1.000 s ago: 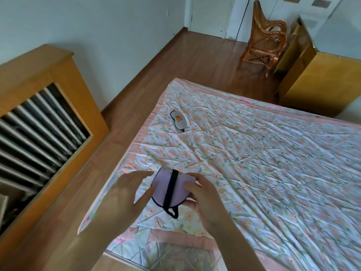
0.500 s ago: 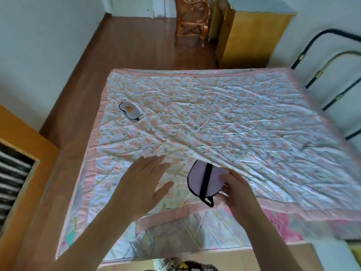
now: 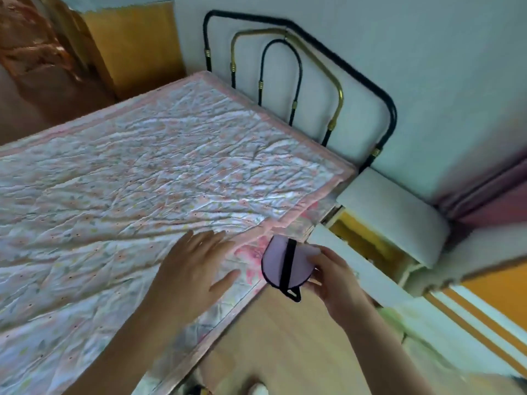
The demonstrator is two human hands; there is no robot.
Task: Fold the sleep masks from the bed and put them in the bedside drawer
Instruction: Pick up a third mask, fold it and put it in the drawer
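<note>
The folded sleep mask [image 3: 281,263] (lilac, black strap across it) is pinched in the right hand [image 3: 338,277], just off the bed [image 3: 142,172] corner, near the open bedside drawer [image 3: 368,246]. The left hand [image 3: 194,269] hovers over the bed edge, fingers spread.

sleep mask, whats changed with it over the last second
The folded purple sleep mask has left the quilt: the right hand has carried it off the bed's edge toward the open bedside drawer. The left hand let go of it and now hovers open over the quilt. The mask stays folded, strap across it.
</note>
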